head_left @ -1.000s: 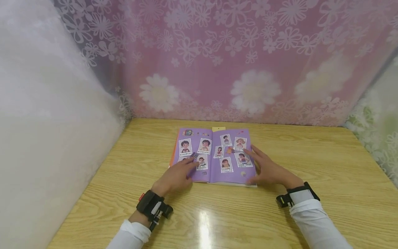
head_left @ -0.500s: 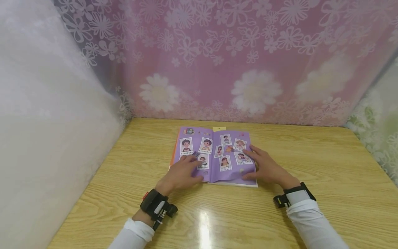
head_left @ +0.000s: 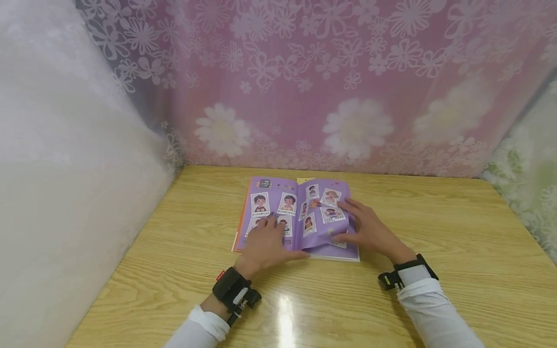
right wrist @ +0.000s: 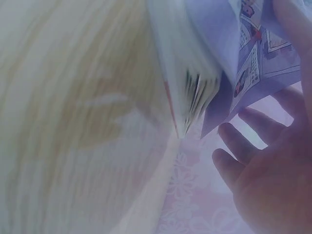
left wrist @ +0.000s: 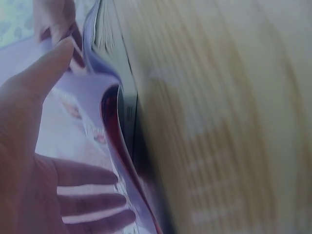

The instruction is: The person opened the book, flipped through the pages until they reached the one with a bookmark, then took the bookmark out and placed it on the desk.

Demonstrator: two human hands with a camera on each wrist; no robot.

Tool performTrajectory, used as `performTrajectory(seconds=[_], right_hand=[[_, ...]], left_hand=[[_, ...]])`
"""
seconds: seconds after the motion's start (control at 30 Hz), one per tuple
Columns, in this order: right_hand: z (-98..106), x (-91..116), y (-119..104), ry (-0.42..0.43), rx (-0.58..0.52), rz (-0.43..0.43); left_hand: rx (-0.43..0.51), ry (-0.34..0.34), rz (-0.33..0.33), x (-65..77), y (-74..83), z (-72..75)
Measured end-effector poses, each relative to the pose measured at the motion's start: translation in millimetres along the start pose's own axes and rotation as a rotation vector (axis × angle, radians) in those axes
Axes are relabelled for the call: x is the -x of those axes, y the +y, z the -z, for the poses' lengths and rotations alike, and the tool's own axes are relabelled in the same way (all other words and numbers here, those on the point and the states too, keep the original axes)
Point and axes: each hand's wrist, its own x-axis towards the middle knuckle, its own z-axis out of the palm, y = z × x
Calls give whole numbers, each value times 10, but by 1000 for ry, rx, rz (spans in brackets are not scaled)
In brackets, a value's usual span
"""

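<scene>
An open book (head_left: 256, 188) with purple pages of portrait cards lies on the table. My left hand (head_left: 263, 244) rests on its left page, fingers spread and thumb stretched over the lower edge near the spine. On the right side, my right hand (head_left: 370, 232) pinches the outer edge of a page (head_left: 317, 227), thumb on the printed face and fingers behind. That page bows up off the stack, and part of another purple page shows beneath. In the right wrist view, the page block (right wrist: 195, 92) stands fanned slightly beside the lifted page.
A yellow tab (head_left: 306, 180) sticks out behind the book's top edge. The wood-grain table (head_left: 457, 227) reaches back to a pink flowered curtain (head_left: 278, 96). Pale cloth (head_left: 78, 169) hangs along the left side.
The right page has lifted and curved toward the left with my right hand, which moved slightly left. My left hand has slid right, its thumb now reaching past the spine.
</scene>
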Motion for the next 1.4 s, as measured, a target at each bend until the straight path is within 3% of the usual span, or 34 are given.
performTrajectory(seconds=[0.27,0.5,0.77,0.97,1.17,1.4], right_hand=[[14,-35,-112,34,-43,-8],[21,-48,-137,44,-40,25],[23,-34,-154,-8,-96,14],[4,-12,-131,-24,-92,39],[-21,1,-97,-22,-89,39],[-36,36,-77,-37,-78,9]], left_hand=[[-48,13,25,-14,100,-19],[-2,49,13,18,53,-26],[104,66,23,55,-48,0],[238,159,35,75,-78,-1],[393,261,134,73,-136,58],[357,389,128,80,-229,67]])
